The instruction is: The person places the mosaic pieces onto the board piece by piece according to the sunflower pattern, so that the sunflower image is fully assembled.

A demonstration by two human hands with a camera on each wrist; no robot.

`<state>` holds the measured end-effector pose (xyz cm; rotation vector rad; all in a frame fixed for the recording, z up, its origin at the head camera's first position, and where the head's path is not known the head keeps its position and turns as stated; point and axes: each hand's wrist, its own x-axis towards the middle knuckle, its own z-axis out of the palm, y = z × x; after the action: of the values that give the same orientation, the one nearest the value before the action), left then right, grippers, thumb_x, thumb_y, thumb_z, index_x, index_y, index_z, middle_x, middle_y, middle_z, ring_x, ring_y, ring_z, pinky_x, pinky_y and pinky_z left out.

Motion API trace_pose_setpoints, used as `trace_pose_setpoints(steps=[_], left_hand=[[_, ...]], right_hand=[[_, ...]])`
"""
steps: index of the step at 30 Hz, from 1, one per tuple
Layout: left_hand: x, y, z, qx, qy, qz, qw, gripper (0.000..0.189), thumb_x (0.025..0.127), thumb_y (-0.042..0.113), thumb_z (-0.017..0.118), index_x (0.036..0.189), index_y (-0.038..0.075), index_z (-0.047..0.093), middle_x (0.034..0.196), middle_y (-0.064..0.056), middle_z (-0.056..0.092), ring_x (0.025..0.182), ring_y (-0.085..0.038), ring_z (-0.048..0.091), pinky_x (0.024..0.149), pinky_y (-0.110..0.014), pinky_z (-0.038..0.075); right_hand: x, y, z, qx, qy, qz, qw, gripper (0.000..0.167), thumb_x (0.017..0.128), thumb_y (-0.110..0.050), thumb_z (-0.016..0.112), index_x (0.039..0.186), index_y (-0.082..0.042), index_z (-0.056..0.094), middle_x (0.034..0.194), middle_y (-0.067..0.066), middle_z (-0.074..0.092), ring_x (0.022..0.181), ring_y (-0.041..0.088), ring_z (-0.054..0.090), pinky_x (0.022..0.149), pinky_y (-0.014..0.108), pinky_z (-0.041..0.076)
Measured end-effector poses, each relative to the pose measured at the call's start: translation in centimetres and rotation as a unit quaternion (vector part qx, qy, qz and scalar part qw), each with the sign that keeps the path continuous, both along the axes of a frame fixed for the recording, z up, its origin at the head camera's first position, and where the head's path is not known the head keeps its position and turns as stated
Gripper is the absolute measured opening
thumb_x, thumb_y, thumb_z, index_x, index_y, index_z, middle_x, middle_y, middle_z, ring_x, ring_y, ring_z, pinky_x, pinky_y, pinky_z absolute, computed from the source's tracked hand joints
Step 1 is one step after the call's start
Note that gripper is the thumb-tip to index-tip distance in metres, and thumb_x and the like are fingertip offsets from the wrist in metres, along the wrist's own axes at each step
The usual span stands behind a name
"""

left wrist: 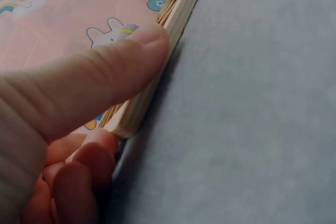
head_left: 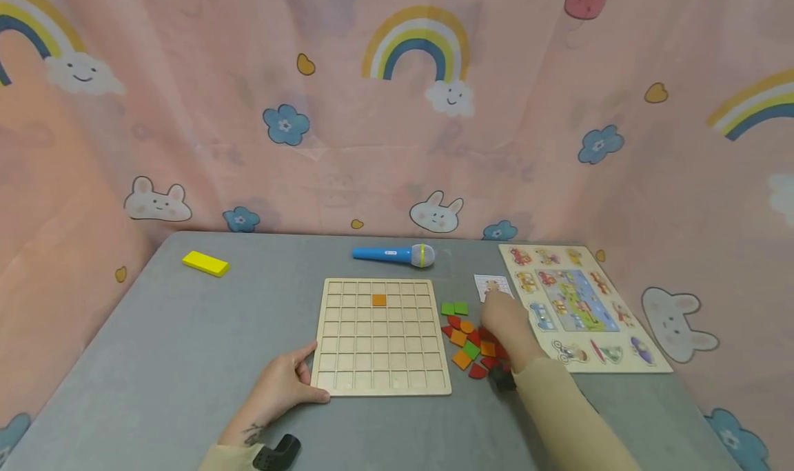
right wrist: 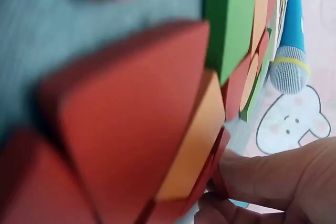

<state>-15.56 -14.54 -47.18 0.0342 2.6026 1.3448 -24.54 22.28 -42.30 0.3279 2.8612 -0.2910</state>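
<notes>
A pale wooden grid board [head_left: 380,347] lies flat on the grey table, with one orange square tile [head_left: 379,300] in its upper part. At the board's near left corner my left hand [head_left: 287,385] grips it; the left wrist view has the thumb [left wrist: 121,64] along the near edge and the fingers curled beside the corner. My right hand [head_left: 507,323] reaches into a pile of red, orange and green pieces [head_left: 469,350] right of the board. Between its thumb [right wrist: 260,174] and fingers it pinches a thin-looking red piece [right wrist: 221,182], partly hidden by the fingers.
A small printed card [head_left: 490,286] lies just beyond the right hand. Farther right is a picture puzzle board [head_left: 524,261]. Behind the grid board lies a blue toy microphone [head_left: 391,254], and a yellow block [head_left: 205,263] sits at the back left. A pink patterned curtain [head_left: 347,174] surrounds the table.
</notes>
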Motion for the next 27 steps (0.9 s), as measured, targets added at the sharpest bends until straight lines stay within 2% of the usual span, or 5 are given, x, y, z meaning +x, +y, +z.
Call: trace_pose_setpoints(steps=[6, 11, 16, 19, 27], left_hand=[[0.0, 0.0, 0.2, 0.001, 0.004, -0.001, 1.0000, 0.101, 0.048, 0.018, 0.091, 0.137, 0.002, 0.044, 0.060, -0.001, 0.050, 0.052, -0.013, 0.043, 0.047, -0.024, 0.033], [0.1, -0.1, 0.3, 0.003, 0.004, 0.008, 1.0000, 0.101, 0.048, 0.014, 0.091, 0.137, 0.002, 0.044, 0.059, -0.001, 0.049, 0.051, -0.013, 0.042, 0.046, -0.024, 0.033], [0.1, -0.1, 0.2, 0.007, 0.001, 0.005, 1.0000, 0.101, 0.048, 0.015, 0.091, 0.137, 0.002, 0.044, 0.059, -0.002, 0.050, 0.051, -0.013, 0.042, 0.046, -0.024, 0.033], [0.1, -0.1, 0.1, 0.007, 0.001, 0.000, 1.0000, 0.102, 0.048, 0.017, 0.091, 0.137, 0.002, 0.044, 0.059, -0.002, 0.050, 0.051, -0.013, 0.042, 0.046, -0.025, 0.033], [0.0, -0.2, 0.0, 0.011, 0.003, 0.005, 0.9999, 0.102, 0.047, 0.015, 0.091, 0.137, 0.002, 0.044, 0.060, -0.002, 0.050, 0.051, -0.013, 0.041, 0.046, -0.024, 0.033]], right_hand=[[-0.6, -1.8, 0.3, -0.006, 0.043, 0.009, 0.9990, 0.018, 0.081, -0.009, 0.059, 0.094, 0.003, 0.062, 0.083, 0.014, 0.059, 0.071, 0.027, 0.051, 0.065, 0.039, 0.045], [-1.9, -6.0, 1.7, -0.109, 0.093, 0.066, 0.9875, 0.009, 0.080, -0.009, 0.065, 0.073, -0.005, 0.062, 0.073, 0.007, 0.058, 0.064, 0.020, 0.051, 0.054, 0.030, 0.039], [-3.3, -10.8, 2.6, -0.203, 0.074, 0.127, 0.9681, 0.003, 0.081, -0.003, 0.063, 0.082, -0.002, 0.066, 0.081, 0.008, 0.063, 0.066, 0.017, 0.054, 0.055, 0.025, 0.043], [-3.9, -13.1, 2.6, -0.232, 0.058, 0.149, 0.9595, 0.010, 0.081, 0.000, 0.062, 0.088, -0.001, 0.069, 0.089, 0.010, 0.065, 0.068, 0.016, 0.054, 0.058, 0.025, 0.045], [-5.0, -17.0, 0.6, -0.225, 0.046, 0.180, 0.9565, 0.007, 0.082, -0.001, 0.063, 0.082, -0.004, 0.070, 0.085, 0.006, 0.064, 0.072, 0.015, 0.051, 0.058, 0.023, 0.041]])
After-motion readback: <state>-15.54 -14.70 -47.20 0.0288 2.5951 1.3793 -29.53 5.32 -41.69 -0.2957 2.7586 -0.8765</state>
